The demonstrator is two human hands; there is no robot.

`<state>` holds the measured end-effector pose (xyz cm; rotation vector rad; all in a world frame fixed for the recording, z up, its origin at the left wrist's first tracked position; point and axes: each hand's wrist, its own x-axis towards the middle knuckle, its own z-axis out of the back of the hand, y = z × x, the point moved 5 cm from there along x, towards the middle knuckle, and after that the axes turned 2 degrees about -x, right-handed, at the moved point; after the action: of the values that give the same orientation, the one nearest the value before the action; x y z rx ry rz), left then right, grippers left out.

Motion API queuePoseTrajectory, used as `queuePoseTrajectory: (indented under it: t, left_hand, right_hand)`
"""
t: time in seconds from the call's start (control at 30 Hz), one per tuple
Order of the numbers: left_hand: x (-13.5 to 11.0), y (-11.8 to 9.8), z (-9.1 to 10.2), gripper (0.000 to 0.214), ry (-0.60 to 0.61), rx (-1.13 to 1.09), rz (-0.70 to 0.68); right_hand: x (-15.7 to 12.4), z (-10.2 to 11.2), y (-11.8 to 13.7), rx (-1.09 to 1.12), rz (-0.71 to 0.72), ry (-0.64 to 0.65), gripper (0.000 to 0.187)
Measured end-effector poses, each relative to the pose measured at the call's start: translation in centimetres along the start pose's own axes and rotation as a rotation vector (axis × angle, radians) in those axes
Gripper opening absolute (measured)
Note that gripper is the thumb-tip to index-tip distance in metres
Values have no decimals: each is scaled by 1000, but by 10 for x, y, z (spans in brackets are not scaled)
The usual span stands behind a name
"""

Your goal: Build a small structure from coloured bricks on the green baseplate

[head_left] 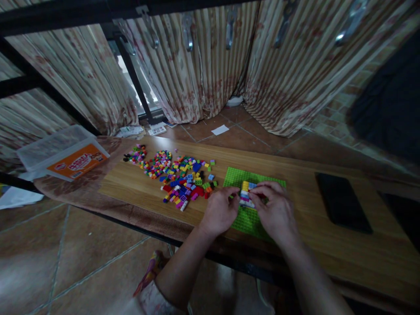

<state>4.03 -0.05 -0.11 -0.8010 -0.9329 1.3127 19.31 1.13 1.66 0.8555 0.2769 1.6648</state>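
Note:
A small block of stacked toy bricks (245, 187), yellow, blue, white and purple, sits on the green studded baseplate (249, 221). My right hand (275, 209) reaches over the baseplate from the right, its thumb and fingers closed on the right side of the stack. To the left, my left hand (222, 209) is held with curled, pinched fingers close to the stack's left side. What lies between those left fingertips is too small and dark to make out. Both hands hide part of the baseplate and of the stack.
Many loose bricks (187, 181) lie spread over the wooden board (131, 188) left of the baseplate. A black tablet-like slab (343, 201) lies at the right. A clear plastic tub (62, 151) with an orange label stands at the far left. Curtains (203, 65) hang behind.

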Motion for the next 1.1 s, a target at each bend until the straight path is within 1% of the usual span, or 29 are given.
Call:
queuePoseTrajectory:
  t: [0.1, 0.23, 0.4, 0.47, 0.53, 0.63, 0.7, 0.77, 0.97, 1.1]
  left_hand:
    - [-1, -1, -3, 27, 37, 8, -13]
    - [-3, -7, -4, 31, 99, 118, -40]
    - [-4, -12, -5, 33, 118, 219, -60]
    - [-5, -12, -7, 33, 122, 238, -67]
    - [-6, -12, -8, 33, 120, 235, -78]
    - [-7, -12, -8, 34, 116, 226, -79]
    - [-7, -12, -9, 35, 119, 229, -73]
    - [-7, -12, -9, 35, 118, 230, -70]
    - [-7, -12, -10, 35, 112, 218, -83]
    - [-7, -12, -12, 33, 110, 241, -82]
  right_hand:
    - [0, 1, 0, 10, -14, -22, 19]
    - [1, 2, -1, 25, -27, -44, 19]
    - [2, 2, -6, 11, -91, -72, 16]
    - [3, 1, -11, 15, -127, -76, 17]
    - [3, -1, -16, 41, -183, -56, 24]
    - [2, -7, -24, 118, -291, 10, 34]
    - [2, -10, -27, 177, -343, 45, 38]
    - [2, -12, -30, 223, -373, 52, 38]
    - [3, -18, -38, 320, -394, 33, 38]
    - [4, -17, -37, 330, -387, 17, 38]
